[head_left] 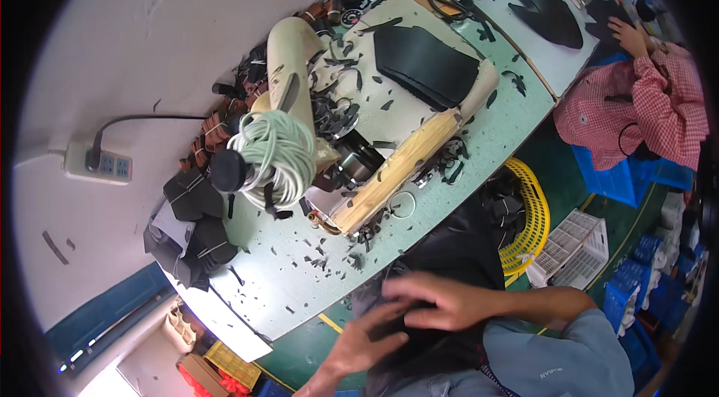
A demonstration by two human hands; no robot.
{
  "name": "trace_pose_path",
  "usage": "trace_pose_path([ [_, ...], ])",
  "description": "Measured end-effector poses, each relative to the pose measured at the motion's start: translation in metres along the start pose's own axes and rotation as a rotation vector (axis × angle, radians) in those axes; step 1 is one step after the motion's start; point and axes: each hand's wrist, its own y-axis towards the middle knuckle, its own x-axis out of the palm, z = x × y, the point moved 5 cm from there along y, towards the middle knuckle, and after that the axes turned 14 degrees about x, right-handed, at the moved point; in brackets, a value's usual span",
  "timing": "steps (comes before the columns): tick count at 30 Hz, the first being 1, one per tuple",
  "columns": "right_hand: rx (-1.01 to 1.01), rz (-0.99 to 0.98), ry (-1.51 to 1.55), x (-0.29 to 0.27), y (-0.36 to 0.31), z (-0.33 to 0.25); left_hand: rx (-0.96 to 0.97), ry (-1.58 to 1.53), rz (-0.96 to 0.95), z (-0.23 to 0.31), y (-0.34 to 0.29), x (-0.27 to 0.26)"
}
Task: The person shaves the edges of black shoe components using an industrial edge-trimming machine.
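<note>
Both of my hands are over my lap, in front of the table edge and close to each other. My left hand (365, 343) has its fingers stretched out and its thumb apart, with nothing visible in it. My right hand (443, 302) reaches across from the right, somewhat blurred by motion. Its thumb stands away from its fingers, and I see nothing held. Beneath them lies dark cloth or an apron (449, 251) over my legs. On the cream machine (287, 60) ahead, a stack of black cut pieces (425, 66) rests on the pale work plate.
A coil of pale cord (278, 157) hangs on the machine, beside a wooden strip (397, 171). Black scraps litter the table (292, 288). Scissors (447, 0) lie at the back. A yellow basket (533, 228) holds dark pieces. A co-worker in a red checked sleeve (648, 94) sits at right.
</note>
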Motion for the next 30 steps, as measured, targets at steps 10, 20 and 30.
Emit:
trace_pose_path([
  [10,0.108,0.058,0.224,-0.019,0.015,-0.024,-0.015,0.151,0.369,0.002,0.029,-0.061],
  [20,0.167,0.263,0.646,-0.062,0.056,-0.025,-0.001,-0.051,0.328,0.036,0.102,-0.123],
  [30,0.073,0.438,0.792,-0.078,0.044,-0.023,0.105,-0.014,0.346,0.041,0.106,-0.120],
])
